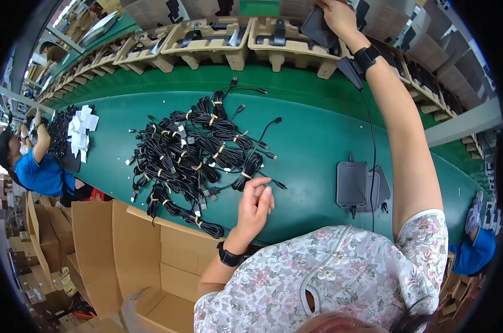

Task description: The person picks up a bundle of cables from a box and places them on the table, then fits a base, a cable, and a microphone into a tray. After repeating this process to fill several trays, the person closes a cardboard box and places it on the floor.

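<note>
Black and banded, the cable pile [162, 152] lies on the green counter [312, 127], its tan ties [213, 119] probably keeping coils untangled. At the pile's near right corner, the left hand [255, 208] curls half open, apparently empty. Beyond the pile, rightward, the right hand [337, 19] bends over a dark pad [319, 29] above a moulded tray [290, 55], its grip unclear.
</note>
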